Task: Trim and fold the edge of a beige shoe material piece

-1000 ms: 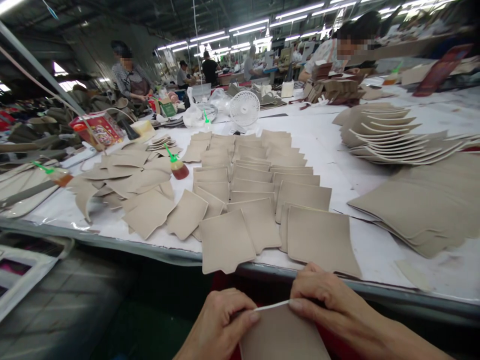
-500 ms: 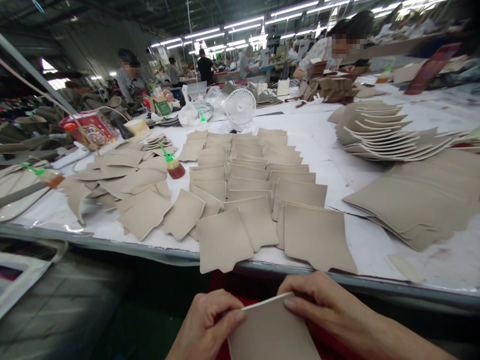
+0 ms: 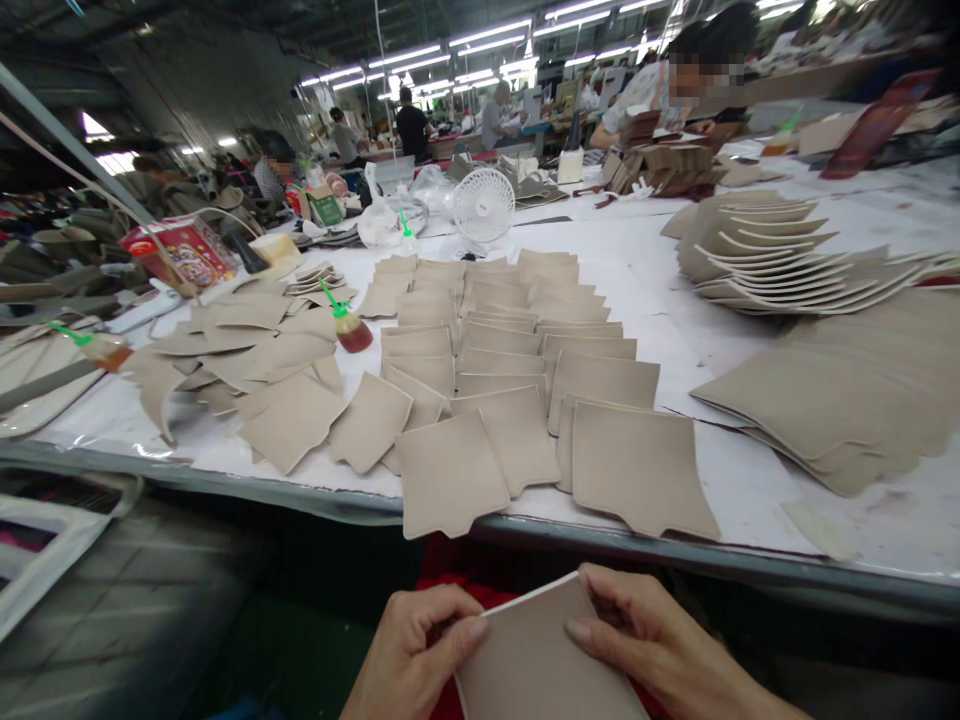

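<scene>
Low in the view, in front of the table edge, I hold a beige leather-like panel [image 3: 544,655] with a pale upper edge. My left hand [image 3: 427,640] pinches its upper left corner, thumb on the near face. At the upper right side, my right hand [image 3: 637,625] grips it between thumb and bent fingers. The panel's lower part runs out of the frame. Just beyond, overlapping rows of similar beige panels [image 3: 454,475] lie on the white-covered table [image 3: 757,500], the nearest ones jutting past its front edge.
Loose beige pieces [image 3: 289,420] lie to the left beside a green-tipped glue bottle [image 3: 351,328]. On the right are a stack of curved panels [image 3: 780,250] and a spread of flat panels [image 3: 847,390]. A white fan [image 3: 484,205] stands further back. A co-worker [image 3: 675,85] bends over the far right side.
My right hand has slid slightly down the panel's right side, baring its upper right corner. The left hand keeps its pinch. The view has shifted slightly.
</scene>
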A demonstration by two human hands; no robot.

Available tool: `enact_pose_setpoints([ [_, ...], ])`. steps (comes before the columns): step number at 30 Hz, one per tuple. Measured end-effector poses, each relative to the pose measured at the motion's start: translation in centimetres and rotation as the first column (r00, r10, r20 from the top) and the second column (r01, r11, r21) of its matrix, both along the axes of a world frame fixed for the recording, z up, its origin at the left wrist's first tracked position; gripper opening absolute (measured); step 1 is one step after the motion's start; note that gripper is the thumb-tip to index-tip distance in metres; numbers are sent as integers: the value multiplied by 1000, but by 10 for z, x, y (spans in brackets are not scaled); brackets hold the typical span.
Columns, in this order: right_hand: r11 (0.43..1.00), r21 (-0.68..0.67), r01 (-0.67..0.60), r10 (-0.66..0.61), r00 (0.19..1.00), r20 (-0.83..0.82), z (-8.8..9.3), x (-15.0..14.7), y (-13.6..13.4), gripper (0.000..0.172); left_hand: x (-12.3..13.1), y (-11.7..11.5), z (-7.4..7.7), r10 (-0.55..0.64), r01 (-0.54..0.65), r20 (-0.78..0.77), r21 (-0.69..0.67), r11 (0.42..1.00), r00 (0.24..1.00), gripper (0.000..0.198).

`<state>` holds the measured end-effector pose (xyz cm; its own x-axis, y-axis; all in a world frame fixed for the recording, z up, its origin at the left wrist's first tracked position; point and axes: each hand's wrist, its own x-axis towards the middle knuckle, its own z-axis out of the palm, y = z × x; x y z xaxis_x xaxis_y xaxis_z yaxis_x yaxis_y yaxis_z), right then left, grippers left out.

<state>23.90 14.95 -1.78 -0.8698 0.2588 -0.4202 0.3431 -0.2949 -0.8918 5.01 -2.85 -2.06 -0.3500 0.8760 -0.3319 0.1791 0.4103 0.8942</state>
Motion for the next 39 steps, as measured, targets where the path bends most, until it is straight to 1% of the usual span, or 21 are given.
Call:
enact_pose_setpoints([
  [3, 999, 33, -10, 11, 1000, -19, -4, 3, 1, 43, 0, -2, -3, 24, -24, 23, 3, 1000, 999, 47],
  [6, 999, 33, -11, 13, 999, -47, -4, 4, 2, 39, 1, -3, -2, 37, -37, 20, 1, 999, 999, 48],
  [8, 1000, 8, -21, 22, 998, -66, -1, 4, 3, 36, 4, -2, 0, 55, -55, -59, -4, 998, 997, 43],
  [9, 1000, 3, -22, 22, 998, -66, 0, 3, 2, 36, 7, -1, 2, 79, -76, -144, 28, 997, 986, 36],
  [10, 1000, 8, -23, 23, 998, -62, 1, 2, 2, 38, 11, 2, 3, 117, -96, -260, 93, 991, 958, 27],
  [11, 1000, 19, -22, 23, 998, -52, 2, 2, 1, 41, 17, 4, 5, 170, -101, -396, 189, 977, 902, 20],
  [12, 999, 36, -16, 17, 999, -34, 1, 1, 0, 44, 23, 8, 5, 232, -76, -528, 299, 951, 817, 17],
  [13, 998, 55, -7, 8, 1000, -14, 0, 1, -2, 47, 30, 11, 5, 289, -17, -633, 399, 917, 718, 19],
  [14, 997, 76, 5, -5, 1000, -3, -2, 0, -3, 50, 38, 16, 4, 324, 66, -706, 464, 883, 630, 20],
  [15, 995, 98, 22, -22, 1000, 3, -4, 0, -4, 52, 45, 20, 3, 335, 147, -754, 492, 858, 565, 20],
  [16, 992, 117, 40, -41, 999, 4, -7, 0, -4, 53, 51, 24, 2, 326, 213, -784, 494, 843, 528, 19],
  [17, 990, 130, 56, -57, 998, 2, -9, -1, -5, 53, 56, 27, 0, 307, 260, -802, 486, 834, 513, 18],
  [18, 989, 130, 68, -68, 998, -3, -10, -1, -5, 52, 60, 29, -2, 285, 289, -813, 472, 833, 507, 17],
  [20, 991, 108, 80, -80, 997, -3, -11, -1, -5, 52, 63, 32, -5, 260, 308, -825, 452, 837, 502, 18],
  [22, 992, 94, 88, -88, 996, -1, -7, -2, -6, 54, 64, 30, -8, 246, 318, -822, 448, 835, 513, 18],
  [25, 989, 96, 111, -112, 994, 11, 1, -3, -8, 60, 61, 26, -11, 236, 340, -806, 468, 816, 542, 17],
  [28, 989, 85, 119, -123, 991, 46, 5, -5, -10, 62, 59, 23, -14, 220, 366, -807, 468, 804, 548, 19],
  [30, 989, 82, 121, -125, 991, 49, 4, -6, -9, 61, 59, 22, -17, 214, 369, -808, 464, 806, 548, 19],
  [35, 990, 78, 114, -116, 993, 19, -2, -5, -7, 58, 61, 22, -19, 249, 345, -814, 472, 811, 525, 22],
  [39, 989, 99, 113, -115, 993, 15, -7, -2, -9, 56, 61, 22, -17, 229, 360, -804, 475, 803, 550, 15],
])
